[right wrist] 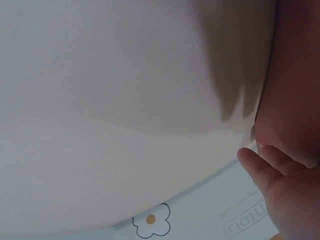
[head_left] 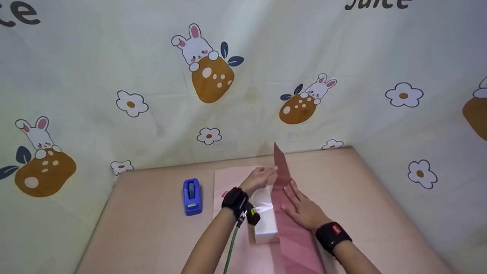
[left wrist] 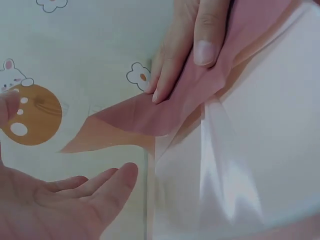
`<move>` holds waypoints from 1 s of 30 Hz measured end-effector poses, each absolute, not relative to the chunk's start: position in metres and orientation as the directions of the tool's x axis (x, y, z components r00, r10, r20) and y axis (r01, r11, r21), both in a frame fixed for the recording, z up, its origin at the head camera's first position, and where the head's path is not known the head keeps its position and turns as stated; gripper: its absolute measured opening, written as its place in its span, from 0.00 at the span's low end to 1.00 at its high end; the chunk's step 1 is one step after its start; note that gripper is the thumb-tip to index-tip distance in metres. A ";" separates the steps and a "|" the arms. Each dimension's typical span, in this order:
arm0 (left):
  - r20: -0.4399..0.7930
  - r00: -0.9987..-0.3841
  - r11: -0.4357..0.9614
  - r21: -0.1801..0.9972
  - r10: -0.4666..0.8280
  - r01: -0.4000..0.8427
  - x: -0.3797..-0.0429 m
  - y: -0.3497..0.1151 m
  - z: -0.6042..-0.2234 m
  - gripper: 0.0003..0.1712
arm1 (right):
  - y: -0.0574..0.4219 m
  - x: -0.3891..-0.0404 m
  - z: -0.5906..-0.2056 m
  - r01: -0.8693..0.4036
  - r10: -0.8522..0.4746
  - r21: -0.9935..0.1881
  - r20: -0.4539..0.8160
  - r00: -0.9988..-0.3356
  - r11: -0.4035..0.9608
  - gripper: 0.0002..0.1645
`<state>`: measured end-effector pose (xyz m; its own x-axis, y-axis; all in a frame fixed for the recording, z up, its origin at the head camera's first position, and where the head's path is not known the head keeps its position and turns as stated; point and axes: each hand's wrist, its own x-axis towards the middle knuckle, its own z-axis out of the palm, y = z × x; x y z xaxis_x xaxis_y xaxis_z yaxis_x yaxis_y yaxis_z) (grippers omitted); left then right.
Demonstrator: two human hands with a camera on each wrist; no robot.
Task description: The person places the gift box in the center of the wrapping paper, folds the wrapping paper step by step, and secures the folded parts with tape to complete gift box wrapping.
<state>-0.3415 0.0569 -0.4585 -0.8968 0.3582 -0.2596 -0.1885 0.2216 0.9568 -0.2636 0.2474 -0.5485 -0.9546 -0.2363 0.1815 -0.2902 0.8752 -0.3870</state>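
A white box [head_left: 266, 230] lies on a sheet of wrapping paper [head_left: 295, 238], pale pink inside and darker pink outside. The sheet's right side stands folded up along the box, its far corner rising to a point. Fingers spread, my right hand [head_left: 306, 209] rests against the darker outer face. My left hand [head_left: 260, 179] hovers over the box's far end, beside the raised corner. Seen from the left wrist, this hand [left wrist: 75, 205] has thumb and fingers apart, with a gap between them and the paper's tip [left wrist: 80, 142].
To the left stands a blue tape dispenser [head_left: 192, 198] on the pinkish table [head_left: 152, 228]. A green cable [head_left: 231, 247] hangs from the left wrist camera. Behind the table's far edge is a printed curtain [head_left: 251, 125] with rabbits and flowers.
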 end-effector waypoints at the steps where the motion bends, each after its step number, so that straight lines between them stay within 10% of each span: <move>1: -0.284 -0.888 0.217 0.952 0.362 -0.216 -0.346 0.060 -0.459 0.49 | 0.247 -0.264 -0.548 -0.289 -0.235 -0.387 0.180 -0.955 0.876 0.40; 13: -0.316 -0.922 0.261 0.931 0.226 -0.255 -0.364 0.100 -0.470 0.21 | 0.245 -0.263 -0.551 -0.320 -0.256 -0.360 0.216 -0.942 0.876 0.39; 23: -0.371 -0.909 0.138 0.927 0.193 -0.349 -0.512 0.161 -0.650 0.34 | 0.248 -0.264 -0.549 -0.344 -0.273 -0.321 0.248 -0.930 0.882 0.38; 30: -0.418 -0.886 -0.038 0.901 0.202 -0.433 -0.523 0.158 -0.663 0.38 | 0.247 -0.264 -0.551 -0.340 -0.270 -0.317 0.245 -0.931 0.885 0.37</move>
<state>-0.5227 0.1580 -0.6627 -0.8860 0.2016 -0.4176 -0.4331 -0.0378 0.9006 -0.2641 0.2473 -0.5508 -0.9312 -0.2697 0.2452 -0.3399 0.8854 -0.3171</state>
